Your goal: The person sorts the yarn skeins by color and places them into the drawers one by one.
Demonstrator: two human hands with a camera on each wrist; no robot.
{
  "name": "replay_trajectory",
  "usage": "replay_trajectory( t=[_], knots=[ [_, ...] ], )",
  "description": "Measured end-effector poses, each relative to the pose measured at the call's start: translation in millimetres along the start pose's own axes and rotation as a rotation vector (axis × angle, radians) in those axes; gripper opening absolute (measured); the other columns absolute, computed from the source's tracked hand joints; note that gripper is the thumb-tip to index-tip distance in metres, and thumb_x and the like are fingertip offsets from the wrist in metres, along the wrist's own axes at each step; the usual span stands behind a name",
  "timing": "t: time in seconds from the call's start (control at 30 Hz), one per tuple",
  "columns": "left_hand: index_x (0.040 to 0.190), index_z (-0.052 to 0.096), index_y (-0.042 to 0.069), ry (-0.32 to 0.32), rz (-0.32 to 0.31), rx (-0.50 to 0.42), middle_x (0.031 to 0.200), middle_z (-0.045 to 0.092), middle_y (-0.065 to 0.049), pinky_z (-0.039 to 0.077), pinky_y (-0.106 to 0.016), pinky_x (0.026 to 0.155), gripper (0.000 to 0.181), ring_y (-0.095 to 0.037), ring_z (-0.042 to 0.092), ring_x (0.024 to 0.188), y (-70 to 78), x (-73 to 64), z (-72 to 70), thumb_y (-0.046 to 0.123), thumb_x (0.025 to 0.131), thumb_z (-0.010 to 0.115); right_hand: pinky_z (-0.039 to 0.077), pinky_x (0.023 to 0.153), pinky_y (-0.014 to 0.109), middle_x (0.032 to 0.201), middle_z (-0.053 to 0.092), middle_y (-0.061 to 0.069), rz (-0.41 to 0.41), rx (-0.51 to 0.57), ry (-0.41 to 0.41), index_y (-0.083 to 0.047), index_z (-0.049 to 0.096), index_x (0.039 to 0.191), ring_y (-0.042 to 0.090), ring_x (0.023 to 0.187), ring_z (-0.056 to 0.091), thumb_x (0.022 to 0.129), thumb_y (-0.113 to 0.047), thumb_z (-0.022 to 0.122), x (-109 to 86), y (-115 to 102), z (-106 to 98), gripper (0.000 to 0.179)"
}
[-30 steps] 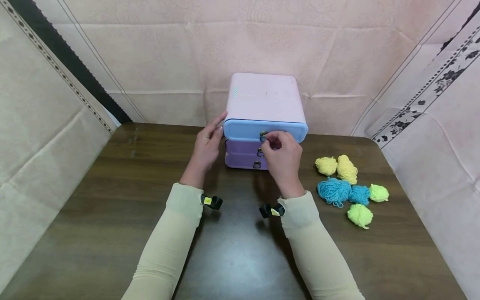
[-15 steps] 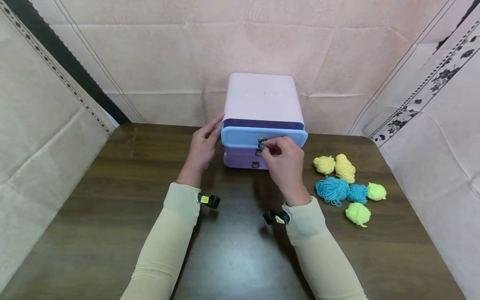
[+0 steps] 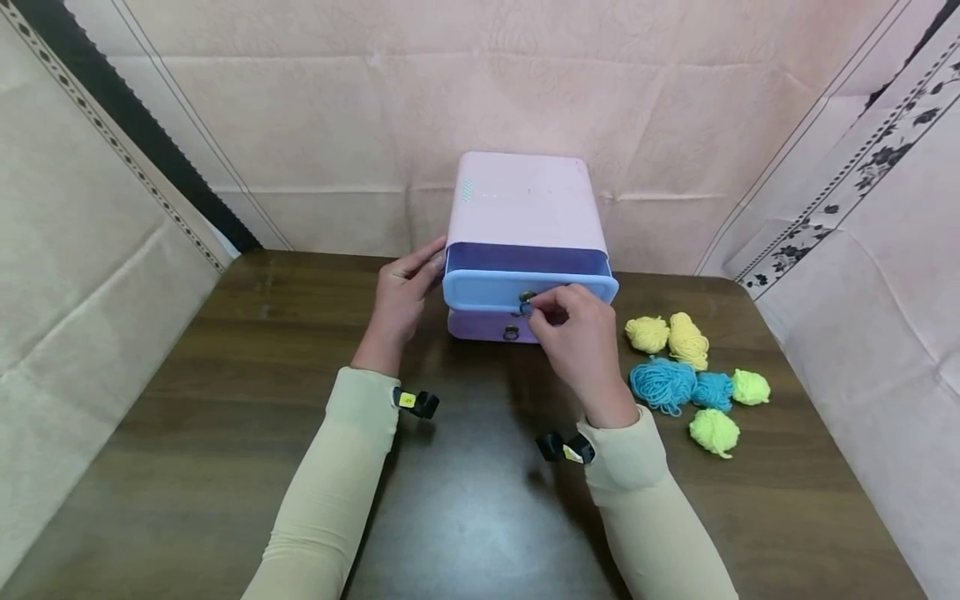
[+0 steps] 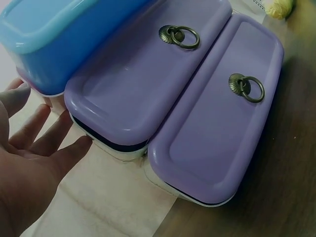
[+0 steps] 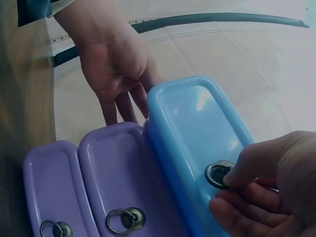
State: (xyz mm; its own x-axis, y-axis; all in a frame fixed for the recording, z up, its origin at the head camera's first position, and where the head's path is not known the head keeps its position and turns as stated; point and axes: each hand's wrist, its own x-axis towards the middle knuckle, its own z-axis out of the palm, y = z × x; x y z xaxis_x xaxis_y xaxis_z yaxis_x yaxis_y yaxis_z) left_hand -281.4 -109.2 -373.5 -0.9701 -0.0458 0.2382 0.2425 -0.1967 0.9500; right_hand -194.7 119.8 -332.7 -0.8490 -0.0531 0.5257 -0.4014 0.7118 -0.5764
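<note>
A small drawer chest with a pale top (image 3: 528,200) stands at the back of the table. Its blue top drawer (image 3: 480,290) is pulled partway out, showing a dark blue inside. Below it are two purple drawers (image 4: 143,74), each with a bronze ring handle (image 4: 247,88). My right hand (image 3: 581,346) pinches the blue drawer's ring pull (image 5: 217,175) between thumb and fingers. At the chest's left side, my left hand (image 3: 401,304) rests its straight fingers (image 4: 54,131) against the side wall.
To the right on the brown table (image 3: 247,433) lie several yarn balls: yellow (image 3: 687,342), blue (image 3: 663,385) and lime green (image 3: 715,432). A pale cloth (image 3: 315,117) hangs behind the chest.
The blue top drawer has slid out toward me, from closed to partly open, as my right hand drew back with its ring. My left hand has stayed at the chest's side.
</note>
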Motion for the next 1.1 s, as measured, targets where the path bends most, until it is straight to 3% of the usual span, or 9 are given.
replay_trajectory(
  t=[0.47, 1.1],
  knots=[
    [0.124, 0.067, 0.017, -0.014, -0.003, 0.010, 0.129, 0.065, -0.006, 0.053, -0.031, 0.096, 0.034, -0.016, 0.066, 0.113, -0.5, -1.0, -2.3, 0.020, 0.090, 0.068, 0.058, 0.068, 0.034, 0.088, 0.068, 0.006, 0.033, 0.010, -0.032, -0.006, 0.075, 0.090, 0.018, 0.078, 0.062, 0.084, -0.010, 0.070, -13.0, -8.6, -4.7, 0.009],
    [0.124, 0.068, 0.018, 0.003, -0.019, 0.016, 0.128, 0.066, -0.005, 0.052, -0.032, 0.096, 0.036, -0.017, 0.065, 0.114, -0.9, 0.0, -2.1, 0.024, 0.088, 0.071, 0.055, 0.064, 0.031, 0.087, 0.069, 0.004, 0.008, 0.002, -0.046, -0.008, 0.075, 0.090, 0.016, 0.074, 0.061, 0.085, -0.011, 0.070, -17.0, -8.9, -8.1, 0.008]
  ],
)
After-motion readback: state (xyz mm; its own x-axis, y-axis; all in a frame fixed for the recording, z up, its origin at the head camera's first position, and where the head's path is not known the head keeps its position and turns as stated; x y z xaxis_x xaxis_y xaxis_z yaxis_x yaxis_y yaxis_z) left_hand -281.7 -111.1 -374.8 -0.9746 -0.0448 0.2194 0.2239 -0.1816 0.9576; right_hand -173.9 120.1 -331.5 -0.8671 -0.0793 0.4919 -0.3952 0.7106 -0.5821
